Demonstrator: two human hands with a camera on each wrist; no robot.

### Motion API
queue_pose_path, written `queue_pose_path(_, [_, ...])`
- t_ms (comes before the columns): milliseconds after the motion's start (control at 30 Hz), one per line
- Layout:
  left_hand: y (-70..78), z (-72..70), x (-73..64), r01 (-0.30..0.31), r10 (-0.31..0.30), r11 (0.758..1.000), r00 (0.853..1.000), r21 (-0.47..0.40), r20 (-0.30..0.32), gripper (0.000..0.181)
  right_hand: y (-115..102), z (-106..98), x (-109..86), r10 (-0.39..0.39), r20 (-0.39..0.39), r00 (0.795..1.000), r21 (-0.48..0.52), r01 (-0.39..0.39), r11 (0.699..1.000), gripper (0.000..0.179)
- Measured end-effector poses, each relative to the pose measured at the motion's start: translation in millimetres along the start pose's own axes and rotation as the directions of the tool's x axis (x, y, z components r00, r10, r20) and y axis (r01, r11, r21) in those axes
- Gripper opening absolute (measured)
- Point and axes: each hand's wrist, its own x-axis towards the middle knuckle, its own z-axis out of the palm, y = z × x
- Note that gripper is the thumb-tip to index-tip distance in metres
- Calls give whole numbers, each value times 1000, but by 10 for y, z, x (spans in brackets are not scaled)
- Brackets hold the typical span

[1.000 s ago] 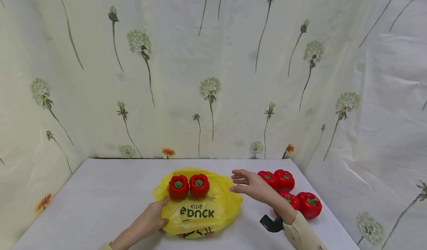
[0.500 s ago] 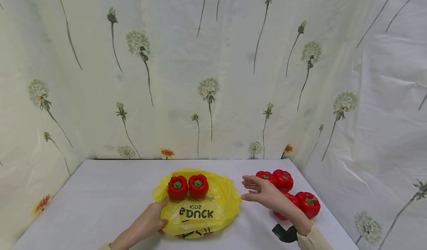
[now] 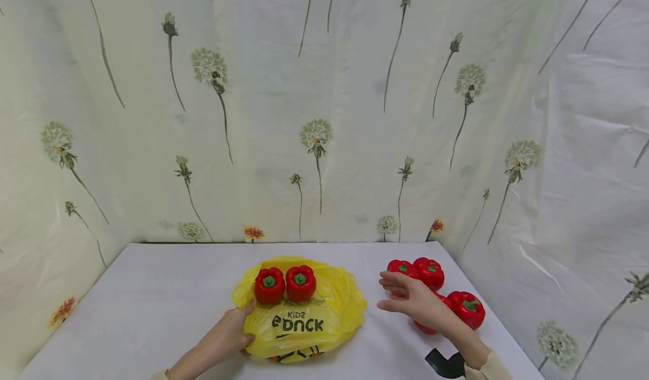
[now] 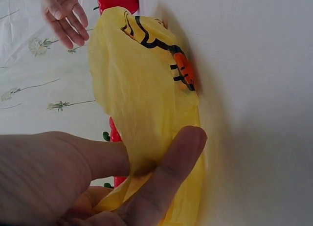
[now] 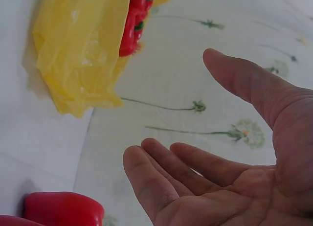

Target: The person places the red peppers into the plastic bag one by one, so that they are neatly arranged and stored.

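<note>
An open yellow plastic bag [image 3: 334,306] with black lettering lies in the middle of the white table. Side by side in its mouth stand two red bell peppers, the left pepper [image 3: 270,287] and the right pepper [image 3: 301,284], green stems up. My left hand [image 3: 227,334] pinches the bag's left edge; in the left wrist view the thin plastic [image 4: 142,84] runs between thumb and fingers. My right hand [image 3: 418,301] holds nothing, fingers loosely spread with the thumb apart, and in the head view overlaps the peppers at the right. The right wrist view shows its bare palm [image 5: 220,201].
Several more red bell peppers sit grouped at the table's right side, among them a back pepper [image 3: 431,273] and a front pepper [image 3: 467,310]. A curved black piece [image 3: 446,364] shows beside the right wrist. A flower-printed curtain [image 3: 253,115] closes off the back and sides.
My right hand has moved right, away from the bag and toward the grouped peppers. The left hand, the bag and its two peppers have stayed put.
</note>
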Motion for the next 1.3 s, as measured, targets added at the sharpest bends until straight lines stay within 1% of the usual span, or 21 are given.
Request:
queue_pose_path(300, [-4,-2,1,-9,9,1000,1000,10,0,74,115,-121,-32,21,-33,999,37,-20,999,86])
queue_pose_path(500, [-1,10,2,1,-1,1000,1000,20,-3,74,213,-222,-53,48,-51,998,68,-44,997,89])
queue_pose_path(567, [0,9,1,4,-4,1000,1000,23,-3,74,246,-260,-74,45,-52,998,83,-41,996,90])
queue_pose_path(733, [6,8,5,25,-25,999,1000,39,-5,75,345,-344,-114,68,-58,996,103,-62,993,95])
queue_pose_path(833, [5,10,7,31,-30,999,1000,44,-8,75,395,-380,-131,78,-57,995,104,-72,992,95])
queue_pose_path(1000, [-8,13,8,22,-21,999,1000,28,-5,75,441,-413,-161,87,-54,995,103,-81,991,96])
queue_pose_path(1300, [-26,15,8,-8,8,1000,1000,26,-8,75,462,-468,-199,119,-89,989,59,-114,992,98])
